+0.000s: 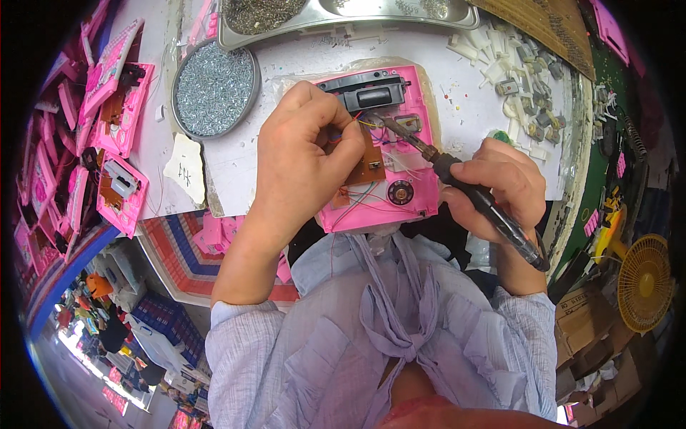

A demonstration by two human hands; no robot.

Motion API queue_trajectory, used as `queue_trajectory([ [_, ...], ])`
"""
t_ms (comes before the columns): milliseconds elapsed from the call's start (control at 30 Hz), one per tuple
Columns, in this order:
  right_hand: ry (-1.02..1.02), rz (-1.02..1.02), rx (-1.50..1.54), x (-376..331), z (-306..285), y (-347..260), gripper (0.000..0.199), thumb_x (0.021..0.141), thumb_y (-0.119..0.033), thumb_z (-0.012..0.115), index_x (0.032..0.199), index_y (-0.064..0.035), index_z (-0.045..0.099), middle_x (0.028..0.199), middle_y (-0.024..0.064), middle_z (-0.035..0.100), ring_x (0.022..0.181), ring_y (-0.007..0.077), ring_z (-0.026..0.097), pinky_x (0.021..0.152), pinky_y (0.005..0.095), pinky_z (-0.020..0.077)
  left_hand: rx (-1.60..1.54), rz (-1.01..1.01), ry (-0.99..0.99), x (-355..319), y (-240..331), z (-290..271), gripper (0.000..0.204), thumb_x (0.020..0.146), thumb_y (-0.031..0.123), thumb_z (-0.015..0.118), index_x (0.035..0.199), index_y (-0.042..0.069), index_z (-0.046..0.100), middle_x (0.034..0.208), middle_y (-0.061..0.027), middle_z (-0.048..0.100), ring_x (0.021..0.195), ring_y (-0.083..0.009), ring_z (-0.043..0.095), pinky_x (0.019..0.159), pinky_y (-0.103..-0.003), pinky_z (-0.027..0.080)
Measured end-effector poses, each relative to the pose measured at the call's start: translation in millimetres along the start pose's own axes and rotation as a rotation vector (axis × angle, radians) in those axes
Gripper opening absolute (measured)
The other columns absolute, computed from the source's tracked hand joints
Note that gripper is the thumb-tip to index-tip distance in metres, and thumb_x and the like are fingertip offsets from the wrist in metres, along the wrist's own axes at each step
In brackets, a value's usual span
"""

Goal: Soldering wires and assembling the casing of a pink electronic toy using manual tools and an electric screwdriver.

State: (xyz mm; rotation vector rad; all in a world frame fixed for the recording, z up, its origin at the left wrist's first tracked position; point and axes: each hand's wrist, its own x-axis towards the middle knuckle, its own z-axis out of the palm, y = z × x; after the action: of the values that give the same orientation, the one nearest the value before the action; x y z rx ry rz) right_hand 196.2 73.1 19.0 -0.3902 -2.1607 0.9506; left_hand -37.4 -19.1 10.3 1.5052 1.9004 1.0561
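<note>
Currently, open pink plastic casing (423, 194) lies on white tabletop (236, 161), brown circuit board (367, 170) inside.
Left hand (307, 139) has thumb and forefinger pressed together by thin coloured wires (366, 123), exact grip hidden; right hand (509, 182) grasps black-handled soldering iron (481, 196), tip near wires. Silver screws (214, 87) sit left.

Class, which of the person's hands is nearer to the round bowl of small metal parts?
Left. The left hand is just right of the bowl, apart from it; the right hand, holding the soldering iron, is much farther right, beyond the pink casing.
</note>
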Motion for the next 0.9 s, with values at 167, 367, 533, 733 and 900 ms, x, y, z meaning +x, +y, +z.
queue_trajectory([
  [167,0.014,-0.003,0.013,-1,-1,1,0.037,0.066,0.0,0.085,0.1,-0.0025,0.069,0.066,0.0057,0.061,0.051,0.0195,0.054,0.046,0.0317,0.04,0.033,-0.002,-0.004,0,2,-1,0.01,0.078,0.002,0.074,0.076,0.001,0.064,0.079,-0.0086,0.055,0.06,-0.0174,0.058,0.055,-0.031,0.047],
  [367,-0.018,0.01,0.029,2,-6,2,0.037,0.068,0.0,0.084,0.103,-0.0019,0.069,0.075,0.0077,0.068,0.052,0.0198,0.055,0.046,0.0314,0.0409,0.071,-0.001,-0.022,3,5,-2,0.011,0.076,0.002,0.074,0.074,0.001,0.063,0.077,-0.0093,0.056,0.06,-0.0187,0.06,0.054,-0.033,0.049],
  [533,-0.053,0.031,-0.005,6,-8,2,0.032,0.069,-0.001,0.084,0.097,-0.0019,0.07,0.08,0.008,0.071,0.053,0.0196,0.057,0.047,0.0311,0.0426,0.099,-0.005,-0.008,4,6,0,0.012,0.075,0.002,0.073,0.071,0.001,0.061,0.076,-0.0083,0.056,0.06,-0.0175,0.058,0.053,-0.033,0.047],
  [733,-0.077,0.027,-0.043,12,-2,3,0.029,0.069,0.0,0.084,0.095,-0.002,0.07,0.082,0.0074,0.072,0.055,0.02,0.059,0.049,0.0314,0.0457,0.131,0.021,0.021,4,1,4,0.012,0.074,0.0,0.071,0.07,0.001,0.059,0.074,-0.0046,0.055,0.058,-0.0111,0.052,0.052,-0.027,0.042],
  [900,-0.07,-0.034,-0.063,12,3,10,0.028,0.076,-0.007,0.083,0.098,-0.0007,0.066,0.061,0.0041,0.055,0.049,0.015,0.047,0.045,0.0297,0.0309,0.133,0.035,0.04,5,-1,6,0.014,0.074,0.001,0.071,0.07,0.001,0.058,0.074,-0.005,0.055,0.057,-0.0122,0.053,0.052,-0.027,0.042],
])
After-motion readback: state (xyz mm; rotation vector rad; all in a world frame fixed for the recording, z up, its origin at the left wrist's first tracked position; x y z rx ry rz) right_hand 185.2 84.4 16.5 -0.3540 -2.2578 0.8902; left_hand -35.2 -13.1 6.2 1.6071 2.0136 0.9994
